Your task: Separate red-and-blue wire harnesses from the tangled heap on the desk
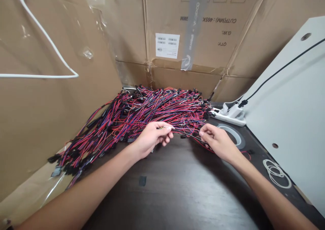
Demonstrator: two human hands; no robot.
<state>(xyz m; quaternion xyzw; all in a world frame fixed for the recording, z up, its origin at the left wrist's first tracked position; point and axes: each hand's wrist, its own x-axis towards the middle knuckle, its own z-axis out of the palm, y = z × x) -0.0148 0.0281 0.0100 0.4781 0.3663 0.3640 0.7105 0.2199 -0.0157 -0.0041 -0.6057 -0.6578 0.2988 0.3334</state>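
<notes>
Just in front of a large heap of red, blue and black wire harnesses [162, 110], I hold one wire harness [188, 134] stretched between my hands. My left hand [154, 135] pinches one end of it, where white and yellow strands show by the thumb. Farther right, my right hand [215, 140] has its fingers closed on the black and red wires, which run on beneath the palm. Many loose harnesses with black connectors lie in the heap right behind both hands. What sits inside my left fingers is partly hidden.
Cardboard [132, 37] walls off the back and left. A white power strip [230, 116] with plugs, a roll of tape [235, 135] and a coiled pale cord [276, 174] lie at right beside a white panel [294, 98]. A dark patch [142, 181] marks the tabletop [175, 189].
</notes>
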